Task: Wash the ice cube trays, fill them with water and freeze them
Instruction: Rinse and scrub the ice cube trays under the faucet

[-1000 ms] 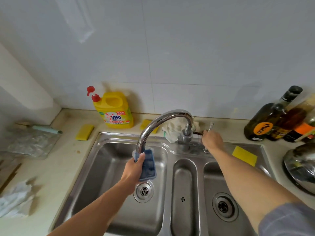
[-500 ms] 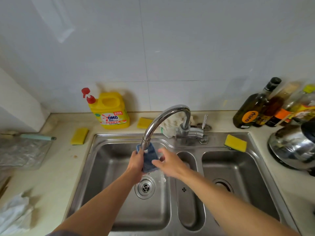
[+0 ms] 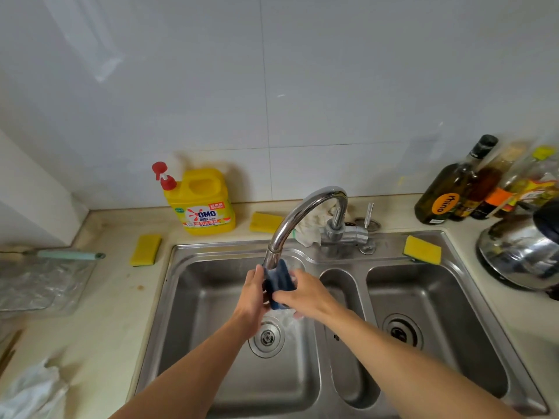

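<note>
A small blue ice cube tray is held tilted under the spout of the chrome faucet, over the left basin of the steel sink. My left hand grips the tray's left edge. My right hand holds its right side, fingers curled round it. Water splashes down near the left drain. The tray's lower part is hidden between my hands.
A yellow detergent jug stands behind the sink, with yellow sponges around it. The faucet lever is at the back. Oil bottles and a steel kettle sit right; a plastic bag lies left.
My right hand left the faucet lever and came down onto the tray's right side. The tray has tipped more upright under the spout, and water now runs.
</note>
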